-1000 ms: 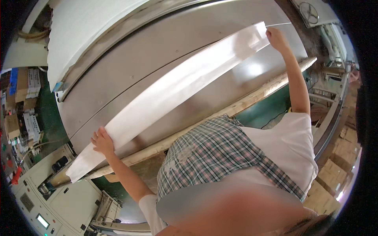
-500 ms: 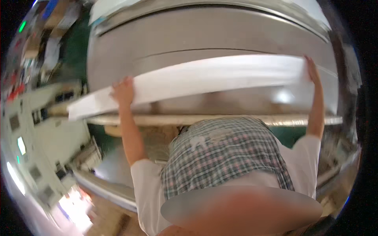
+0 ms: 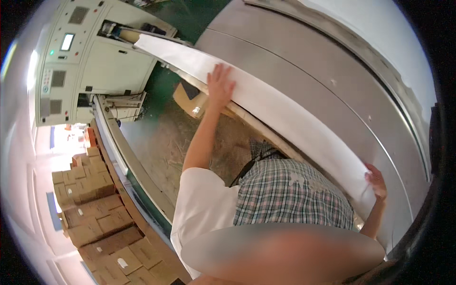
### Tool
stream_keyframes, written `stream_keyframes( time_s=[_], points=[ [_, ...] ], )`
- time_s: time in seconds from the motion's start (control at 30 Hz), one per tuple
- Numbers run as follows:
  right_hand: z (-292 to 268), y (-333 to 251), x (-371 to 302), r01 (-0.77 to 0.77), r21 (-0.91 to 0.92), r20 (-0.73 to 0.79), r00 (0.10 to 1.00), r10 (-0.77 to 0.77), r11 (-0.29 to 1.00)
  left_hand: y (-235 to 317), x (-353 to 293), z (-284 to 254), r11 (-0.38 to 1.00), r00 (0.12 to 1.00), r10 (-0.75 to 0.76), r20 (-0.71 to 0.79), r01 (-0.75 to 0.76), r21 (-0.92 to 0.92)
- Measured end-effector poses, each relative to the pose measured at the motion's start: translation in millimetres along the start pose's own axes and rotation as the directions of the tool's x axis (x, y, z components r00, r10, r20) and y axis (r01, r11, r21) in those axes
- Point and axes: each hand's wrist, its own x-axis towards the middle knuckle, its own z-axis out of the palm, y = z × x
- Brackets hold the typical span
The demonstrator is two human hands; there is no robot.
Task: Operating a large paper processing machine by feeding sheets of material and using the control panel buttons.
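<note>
A long, narrow white strip of sheet material (image 3: 285, 111) runs diagonally along the near edge of a grey metal worktable (image 3: 304, 61). My left hand (image 3: 220, 86) rests on it toward its far-left part, palm down with fingers spread. At the strip's near-right end, my right hand (image 3: 376, 183) has its fingers bent and pinched at the edge. The left tip of the strip reaches past the table, close to an opening in a cream machine cabinet. Whether the strip is folded or a single layer, I cannot tell.
The cream cabinet (image 3: 107, 66) with a small screen stands at the upper left. A rail-like bench (image 3: 135, 159) runs down the left side. Stacked cardboard boxes (image 3: 102, 216) stand beyond it. A piece of cardboard (image 3: 187, 102) lies below the table edge.
The view has turned to the left, bringing the cabinet and box stacks into fuller sight. Both hands stay on the white strip, whose left end now lies nearer the cabinet opening.
</note>
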Motion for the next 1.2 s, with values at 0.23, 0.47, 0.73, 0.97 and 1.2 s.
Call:
stream_keyframes(
  time_s=[0.23,0.47,0.73,0.97,1.2],
  points=[
    [102.4,-72.5,100.7,0.109,0.101,0.275,0.952,-0.132,0.989,-10.7,-7.3,7.4,0.994,0.992,0.004,-0.125,-0.018,-0.109],
    [176.4,-131.6,184.2,0.213,-0.026,0.289,0.937,-0.197,0.977,-14.2,-7.3,6.2,0.980,0.988,0.037,-0.149,-0.065,-0.188],
    [263.3,-191.0,259.3,0.296,-0.119,0.210,0.940,-0.267,0.948,-24.5,-9.0,0.1,0.911,0.980,0.197,-0.020,-0.191,-0.366],
    [290.5,-233.5,294.3,0.247,-0.059,0.082,0.967,-0.242,0.967,-53.8,20.8,-12.3,0.743,0.895,0.446,0.015,-0.361,-0.564],
    [135.5,-167.6,328.8,-0.034,-0.541,-0.726,0.524,-0.446,0.840,-107.7,161.6,4.4,0.733,0.863,0.501,-0.060,-0.461,-0.499]
  ],
)
